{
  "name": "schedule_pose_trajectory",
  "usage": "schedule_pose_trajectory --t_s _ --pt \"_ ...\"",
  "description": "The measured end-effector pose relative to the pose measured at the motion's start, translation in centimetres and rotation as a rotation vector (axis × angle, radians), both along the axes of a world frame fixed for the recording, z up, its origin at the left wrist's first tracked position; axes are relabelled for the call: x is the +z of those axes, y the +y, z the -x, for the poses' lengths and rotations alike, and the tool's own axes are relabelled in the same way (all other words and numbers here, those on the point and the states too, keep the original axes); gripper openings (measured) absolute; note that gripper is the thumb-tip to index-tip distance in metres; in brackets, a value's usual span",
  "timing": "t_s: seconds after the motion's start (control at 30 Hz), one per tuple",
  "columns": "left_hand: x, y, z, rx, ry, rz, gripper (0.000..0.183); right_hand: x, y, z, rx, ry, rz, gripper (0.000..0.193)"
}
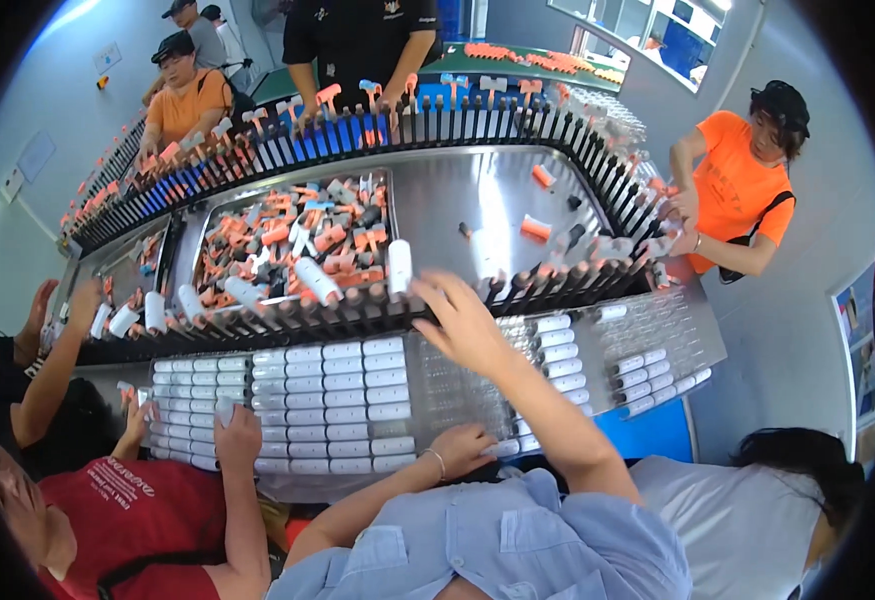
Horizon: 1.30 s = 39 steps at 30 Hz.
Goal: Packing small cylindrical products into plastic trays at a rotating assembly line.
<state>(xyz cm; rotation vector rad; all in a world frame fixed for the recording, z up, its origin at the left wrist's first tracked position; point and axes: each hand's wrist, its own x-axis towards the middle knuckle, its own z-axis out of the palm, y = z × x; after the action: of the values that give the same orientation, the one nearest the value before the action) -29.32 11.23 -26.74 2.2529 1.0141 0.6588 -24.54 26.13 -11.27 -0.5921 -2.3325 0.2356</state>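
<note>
The right hand (454, 315), fingers spread, reaches to the black rack (597, 278), just beside an upright white cylinder (399, 268) on its near row; contact is unclear. The left hand (462, 450) is at the bench's near edge, beside a lying white cylinder (502, 448); whether its fingers pinch it, I cannot tell. Rows of white cylinders (347, 382) cover the bench, and the rack rings a shiny metal surface (437, 190). Beyond are a green table (557, 72), pale walls (817, 210) and a window (657, 40).
</note>
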Motion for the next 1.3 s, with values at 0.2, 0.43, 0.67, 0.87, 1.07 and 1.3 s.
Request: schedule_pose_trajectory --t_s 0.2,0.43,0.67,0.87,1.07,1.3 --pt "-1.7 0.6 -3.5 0.003 0.256 -0.192 0.031 -9.6 -3.0 -14.6 -0.318 -0.512 0.379 0.018" --pt "0.6 2.1 -4.5 -0.071 0.352 0.024 0.035 -12.3 -1.9 -17.0 -0.339 -0.556 0.308 0.024" --pt "5.9 4.1 1.0 0.461 -0.542 0.408 0.046 -12.2 -2.6 -18.6 -0.252 -0.633 0.413 0.035" --pt "14.6 13.3 1.8 0.861 -0.581 -0.010 0.042 -11.6 -3.4 -17.8 -0.272 -0.732 0.310 0.030" --pt "15.3 19.5 3.3 1.032 -0.390 -0.014 0.039 -5.0 -4.0 -14.9 -0.509 -0.294 0.483 0.028" --pt "15.1 18.6 6.8 1.093 0.238 -0.234 0.027 4.4 0.3 -9.7 -0.391 -0.101 0.020 0.043"
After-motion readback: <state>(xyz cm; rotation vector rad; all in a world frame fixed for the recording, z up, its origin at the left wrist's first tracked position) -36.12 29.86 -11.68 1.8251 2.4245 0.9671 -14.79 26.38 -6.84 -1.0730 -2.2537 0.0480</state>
